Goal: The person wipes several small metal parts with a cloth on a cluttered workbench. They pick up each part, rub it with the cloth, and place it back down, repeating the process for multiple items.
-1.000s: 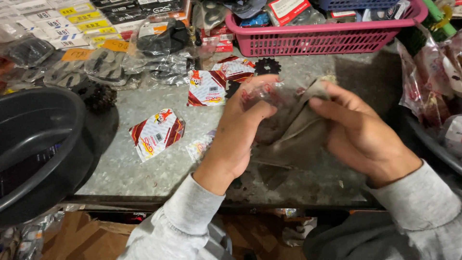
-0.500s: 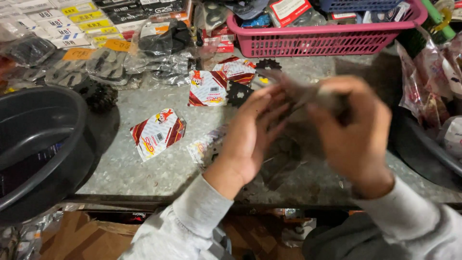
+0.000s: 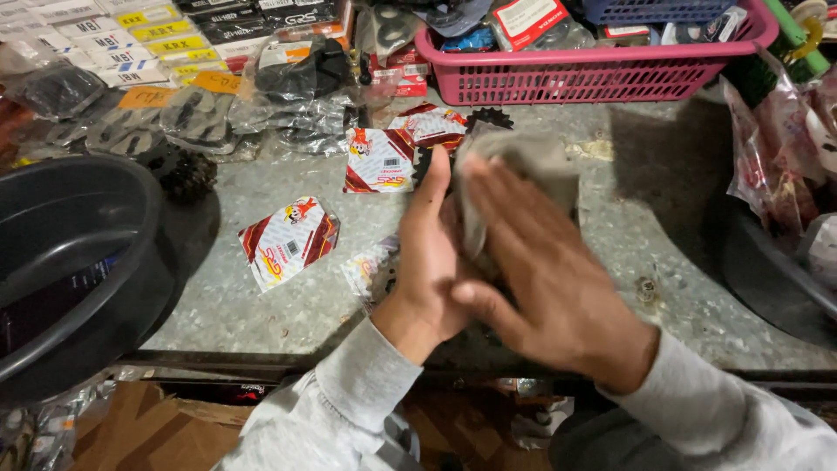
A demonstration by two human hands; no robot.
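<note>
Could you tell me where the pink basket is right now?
In the head view, the pink basket sits at the counter's far right edge, beyond both hands.

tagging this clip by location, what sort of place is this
Probably a motorcycle spare-parts shop counter. Toothed sprockets lie on the grey metal counter, red-and-white parts packets are scattered about, and a pink basket holds more bagged parts.

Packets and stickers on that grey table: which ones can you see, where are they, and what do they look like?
Flat packet: left of the left hand, red, white and yellow.
Second packet: above it, same colours.
Third packet: near the pink basket, partly covered.
Yellow and white labels: top left, in rows.
</note>
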